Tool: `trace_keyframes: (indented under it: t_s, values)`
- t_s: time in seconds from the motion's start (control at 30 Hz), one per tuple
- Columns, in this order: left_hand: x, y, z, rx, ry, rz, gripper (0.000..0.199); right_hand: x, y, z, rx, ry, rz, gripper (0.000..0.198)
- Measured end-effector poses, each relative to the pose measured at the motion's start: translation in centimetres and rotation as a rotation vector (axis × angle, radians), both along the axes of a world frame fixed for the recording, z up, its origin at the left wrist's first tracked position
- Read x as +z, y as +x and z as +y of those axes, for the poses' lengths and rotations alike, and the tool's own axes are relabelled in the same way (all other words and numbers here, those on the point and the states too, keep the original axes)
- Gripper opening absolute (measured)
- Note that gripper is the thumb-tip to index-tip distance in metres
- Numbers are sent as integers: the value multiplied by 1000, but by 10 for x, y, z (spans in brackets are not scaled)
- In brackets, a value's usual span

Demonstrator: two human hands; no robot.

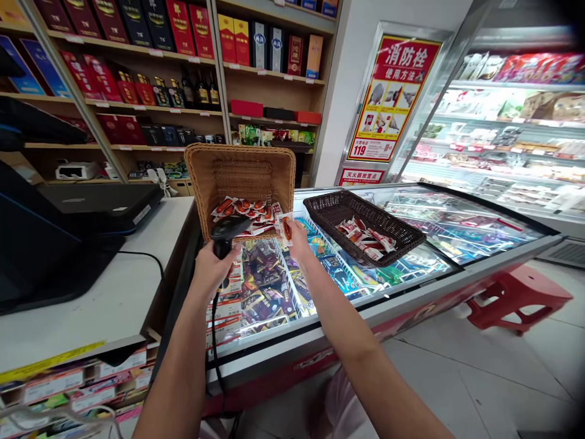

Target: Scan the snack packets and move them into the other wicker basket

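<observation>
My left hand (214, 266) is closed round the handle of a black barcode scanner (228, 228), whose cord hangs down over the freezer's front. A small packaged sausage (287, 228) is pinched in my right hand (298, 239), just to the right of the scanner head. Behind both hands a tan wicker basket (247, 153) stands tilted with its opening toward me. Several red and white sausage packs (256, 210) lie in its lower part. To the right, a dark brown woven basket (320, 204) holds more packs (365, 238) of a similar look.
Both baskets rest on a glass-topped chest freezer (329, 314) with packaged goods inside. At left is a white counter (105, 286) with a black monitor (36, 238). A red stool (518, 296) stands at right on the tiled floor. Shelves of boxes (183, 27) line the back.
</observation>
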State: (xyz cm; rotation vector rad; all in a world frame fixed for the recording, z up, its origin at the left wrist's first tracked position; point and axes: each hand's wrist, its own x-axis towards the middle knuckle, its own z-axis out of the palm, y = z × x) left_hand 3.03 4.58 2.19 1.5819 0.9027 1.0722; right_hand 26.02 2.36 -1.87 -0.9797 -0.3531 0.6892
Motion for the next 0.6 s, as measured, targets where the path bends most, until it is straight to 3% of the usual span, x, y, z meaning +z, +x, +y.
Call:
trace_keyframes:
  t_s: [0.17, 0.33, 0.6]
  values:
    - [-8, -1, -1, -153, 128, 306, 40, 6, 20, -12, -82, -100, -237, 46]
    - [-8, 0, -3, -165, 136, 302, 40, 10, 33, -18, -136, -157, -521, 47]
    - [-7, 2, -7, -139, 140, 299, 43, 12, 39, -21, -151, -173, -581, 45]
